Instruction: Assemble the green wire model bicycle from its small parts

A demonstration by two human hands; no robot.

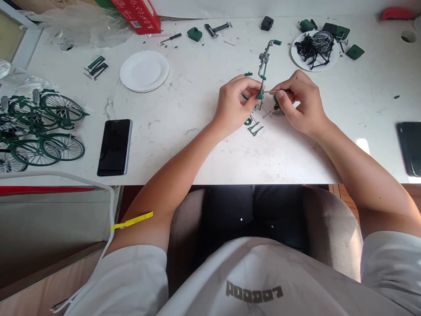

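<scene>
My left hand [235,103] is closed on a model bicycle frame part [260,94], green, with a silver stem and handlebar rising upright from it. Pinched in my right hand [304,103] is a small screwdriver [271,91] with a thin metal shaft. Its tip meets the green part beside my left fingertips; whether it sits in a screw is too small to tell. Beneath the hands lie small green pieces [255,129] and thin metal bits, partly hidden by the fingers.
Green model bicycles [62,147] lie at the left, near a phone [114,147]. White paper plates [144,70] are stacked behind. A plate [297,59] at the back right bears black bicycle parts [324,44]. Another screwdriver [171,38] lies near a red box [140,15]. A dark device [409,147] is at the right edge.
</scene>
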